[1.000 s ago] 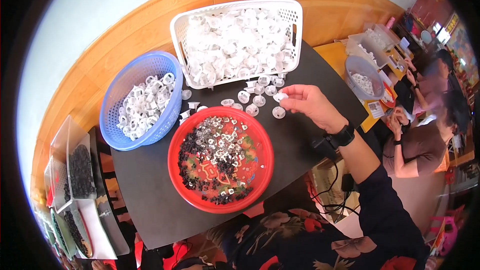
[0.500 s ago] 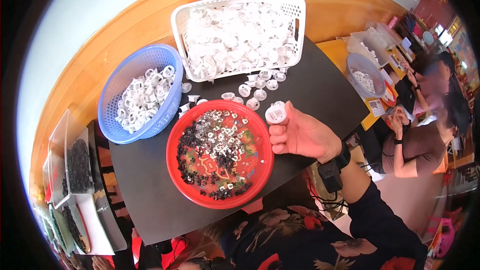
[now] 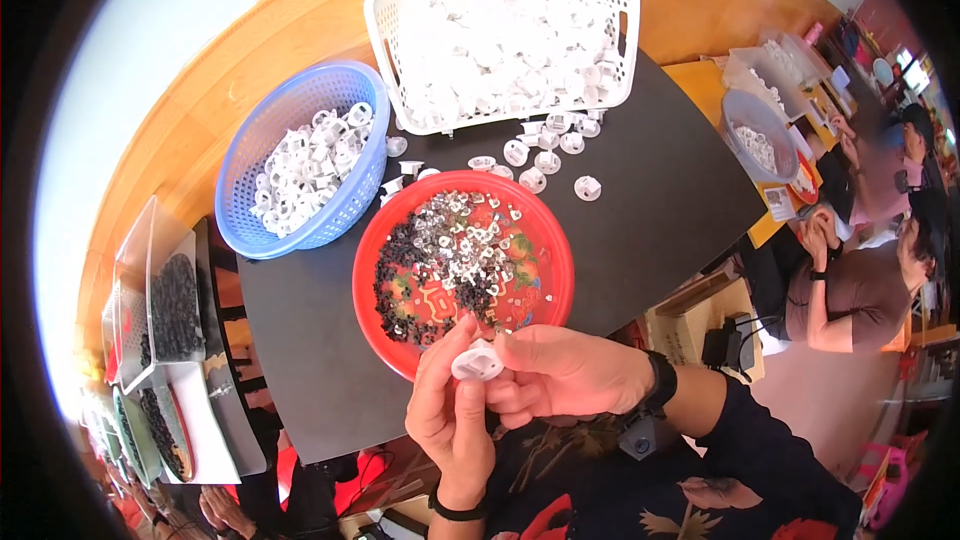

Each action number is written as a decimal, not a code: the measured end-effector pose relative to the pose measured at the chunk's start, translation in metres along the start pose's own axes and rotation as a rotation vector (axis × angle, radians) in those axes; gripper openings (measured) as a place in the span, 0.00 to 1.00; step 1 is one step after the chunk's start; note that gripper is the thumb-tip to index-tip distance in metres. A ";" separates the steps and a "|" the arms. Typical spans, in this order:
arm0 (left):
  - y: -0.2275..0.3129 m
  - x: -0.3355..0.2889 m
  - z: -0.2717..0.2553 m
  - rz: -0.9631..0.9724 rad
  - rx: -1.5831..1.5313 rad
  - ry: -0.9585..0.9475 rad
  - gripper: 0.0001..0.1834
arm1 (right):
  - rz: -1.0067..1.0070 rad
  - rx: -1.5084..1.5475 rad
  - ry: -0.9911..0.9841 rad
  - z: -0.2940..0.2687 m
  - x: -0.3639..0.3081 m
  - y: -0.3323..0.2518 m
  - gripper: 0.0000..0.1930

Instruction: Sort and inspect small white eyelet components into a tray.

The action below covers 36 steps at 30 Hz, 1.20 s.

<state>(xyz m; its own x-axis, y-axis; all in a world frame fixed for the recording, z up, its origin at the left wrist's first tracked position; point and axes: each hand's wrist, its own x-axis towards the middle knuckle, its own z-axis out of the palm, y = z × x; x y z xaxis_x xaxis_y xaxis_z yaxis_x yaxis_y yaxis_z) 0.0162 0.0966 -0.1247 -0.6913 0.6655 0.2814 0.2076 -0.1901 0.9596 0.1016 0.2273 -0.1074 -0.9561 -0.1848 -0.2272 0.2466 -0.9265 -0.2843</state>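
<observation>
Just over the near rim of a red round tray (image 3: 563,270), both hands meet on a small white round plastic part (image 3: 477,362). My left hand (image 3: 450,415) pinches its left side between thumb and fingers. My right hand (image 3: 575,370) grips its right side, thumb on top and other fingers curled below. The part is tilted, its flat disc face partly showing. Piled in the tray are tiny black pieces (image 3: 400,265) and small shiny metal pieces (image 3: 462,248).
A white basket (image 3: 632,50) heaped with white parts stands at the back; a blue basket (image 3: 345,215) holds more. Several loose parts (image 3: 533,180) lie on the dark table (image 3: 650,210). Clear bins (image 3: 150,250) stand at left. Co-workers (image 3: 840,290) sit at right.
My right hand has come from the tray's right side to its near edge. My left hand has come into view and onto the part. A lone white part now shows where my right hand was.
</observation>
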 end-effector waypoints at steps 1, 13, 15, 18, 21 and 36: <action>-0.003 -0.002 0.003 -0.002 0.000 -0.005 0.24 | 0.012 0.018 -0.004 0.000 0.002 0.003 0.22; -0.014 0.007 -0.001 -0.275 -0.623 0.230 0.23 | -0.711 -2.242 0.866 -0.034 -0.003 -0.078 0.08; -0.010 0.011 0.003 -0.310 -0.645 0.280 0.23 | -0.645 -2.340 0.766 -0.045 0.005 -0.091 0.07; -0.010 0.012 -0.002 -0.431 -0.753 0.218 0.24 | -0.512 -2.434 0.702 -0.046 0.019 -0.095 0.07; -0.010 0.014 -0.006 -0.482 -0.811 0.134 0.22 | -0.468 -2.475 0.718 -0.048 0.031 -0.094 0.08; -0.009 0.024 0.012 -0.516 -0.569 -0.076 0.10 | -0.661 -1.718 -0.031 -0.006 0.014 -0.080 0.01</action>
<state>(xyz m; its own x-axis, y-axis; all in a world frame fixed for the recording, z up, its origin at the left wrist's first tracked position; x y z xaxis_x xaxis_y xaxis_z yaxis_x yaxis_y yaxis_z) 0.0056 0.1228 -0.1265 -0.5501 0.8146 -0.1836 -0.5299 -0.1705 0.8308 0.0696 0.3009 -0.0933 -0.9497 0.0031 0.3132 -0.2747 0.4719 -0.8377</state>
